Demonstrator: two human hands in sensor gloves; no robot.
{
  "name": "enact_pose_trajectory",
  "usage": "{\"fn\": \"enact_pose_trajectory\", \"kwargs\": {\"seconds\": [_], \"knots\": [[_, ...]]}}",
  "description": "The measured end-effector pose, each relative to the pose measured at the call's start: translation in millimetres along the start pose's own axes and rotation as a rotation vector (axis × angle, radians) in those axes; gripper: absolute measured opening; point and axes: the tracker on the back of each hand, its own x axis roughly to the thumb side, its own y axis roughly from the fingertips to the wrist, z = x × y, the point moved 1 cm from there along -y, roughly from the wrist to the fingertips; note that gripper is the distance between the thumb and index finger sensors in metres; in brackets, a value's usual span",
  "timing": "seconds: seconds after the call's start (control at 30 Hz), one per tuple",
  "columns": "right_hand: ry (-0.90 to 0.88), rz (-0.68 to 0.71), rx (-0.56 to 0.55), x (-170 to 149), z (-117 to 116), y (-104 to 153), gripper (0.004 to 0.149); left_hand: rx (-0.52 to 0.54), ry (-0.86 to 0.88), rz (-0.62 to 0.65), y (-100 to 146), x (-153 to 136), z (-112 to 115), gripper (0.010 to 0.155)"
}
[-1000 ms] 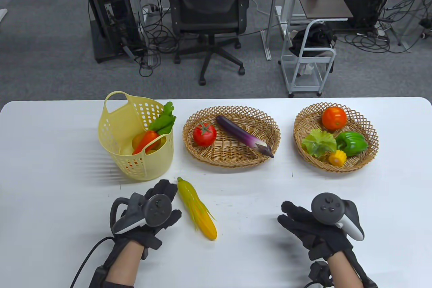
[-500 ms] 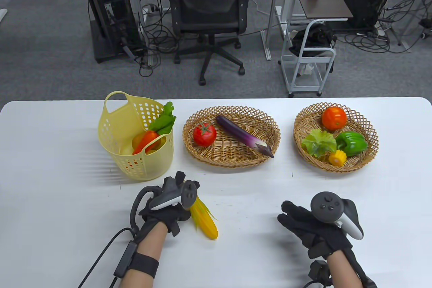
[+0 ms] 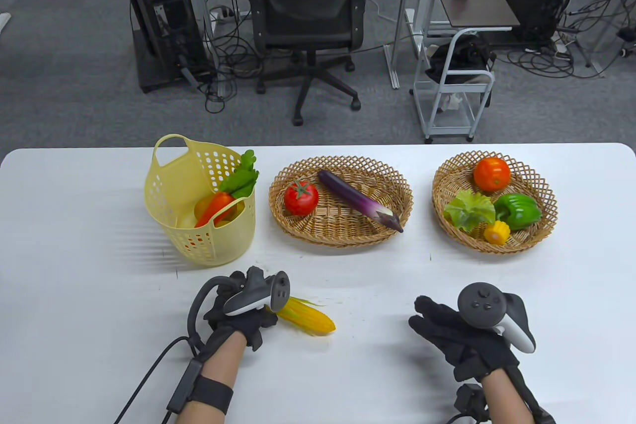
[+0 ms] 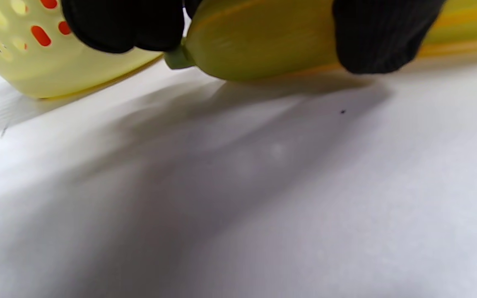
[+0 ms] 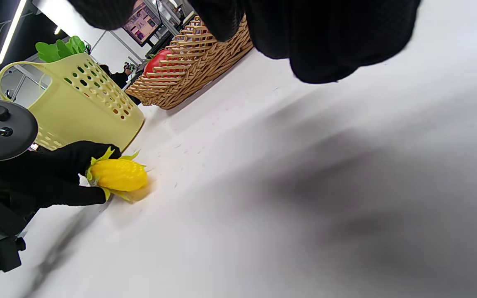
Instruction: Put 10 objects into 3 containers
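Table view shows my left hand [image 3: 243, 307] grasping the husk end of the yellow plastic corn cob with green husk leaves [image 3: 308, 317], which lies on the white table [image 3: 99, 295] at roughly 5 o'clock from the pale yellow perforated plastic basket [image 3: 198, 200]. I judge the cob light, rigid and smooth-skinned, hence somewhat slippery; the thin husk leaves look flexible and are a poor hold. I recommend a grip across the thick body, thumb opposing fingers, near mid-length so it does not pivot.

My right hand [image 3: 457, 329] rests on the table at 3 o'clock from the cob, fingers spread, holding nothing.

Left wrist view adds what the overhead camera hides under the tracker: two gloved fingertips [image 4: 381, 35] wrap the cob [image 4: 263, 37] close to its green stem, with the body at or just above the surface. Right wrist view shows the cob's rounded free tip [image 5: 118, 174] low over the table; I cannot tell whether it touches.
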Motion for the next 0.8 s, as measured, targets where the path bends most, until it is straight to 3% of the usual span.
{"fn": "enact_pose_trajectory", "kwargs": {"seconds": [0.13,0.33,0.47,0.6,0.8], "knots": [[0.003,0.007,-0.005,0.4,0.6,0.2,0.074,0.029,0.077,0.015,-1.6,2.3,5.2,0.073],[0.003,0.022,-0.006,1.7,1.4,0.4,0.075,0.158,0.07,0.075,10.6,1.6,3.4,0.072],[0.0,0.027,-0.008,2.3,1.9,0.7,0.075,0.287,0.095,0.055,25.7,-0.5,-17.5,0.073],[0.0,0.033,-0.01,2.6,2.3,1.1,0.075,0.347,0.167,-0.017,32.0,-1.6,-48.2,0.074],[-0.004,0.04,-0.006,2.5,1.6,1.2,0.075,0.357,0.158,-0.12,9.9,6.5,-98.7,0.076]]}}
